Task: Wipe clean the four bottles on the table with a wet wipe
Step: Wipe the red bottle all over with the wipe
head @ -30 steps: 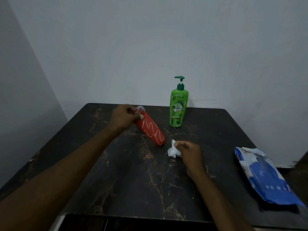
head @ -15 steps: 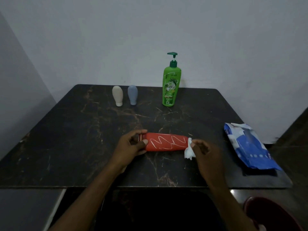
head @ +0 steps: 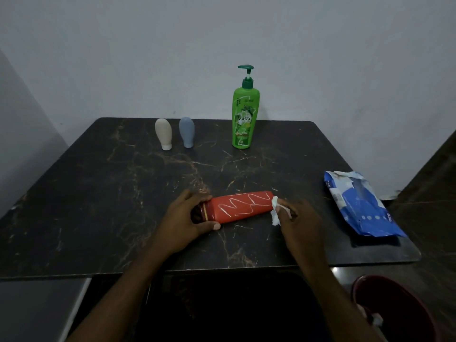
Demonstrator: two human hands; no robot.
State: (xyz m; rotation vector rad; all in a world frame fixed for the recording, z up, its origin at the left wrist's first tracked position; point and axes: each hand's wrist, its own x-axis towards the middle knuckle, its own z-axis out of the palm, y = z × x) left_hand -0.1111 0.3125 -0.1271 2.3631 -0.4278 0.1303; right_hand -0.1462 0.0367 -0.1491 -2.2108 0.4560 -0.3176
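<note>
While the left hand (head: 183, 223) grips the cap end of the red bottle (head: 243, 211), which lies on its side near the front edge of the table (head: 98, 193), the right hand (head: 299, 218) pinches the wipe (head: 274, 214) at the bottle's base. Best: hold firm w/ left, drag wipe along the length twd the cap, turn bottle, repeat.

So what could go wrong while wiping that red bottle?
The wipe is bunched small in the right hand, so it might smear the white squiggle on the red bottle rather than lift it. The left hand grips only the cap end, so the bottle could twist or roll.
</note>
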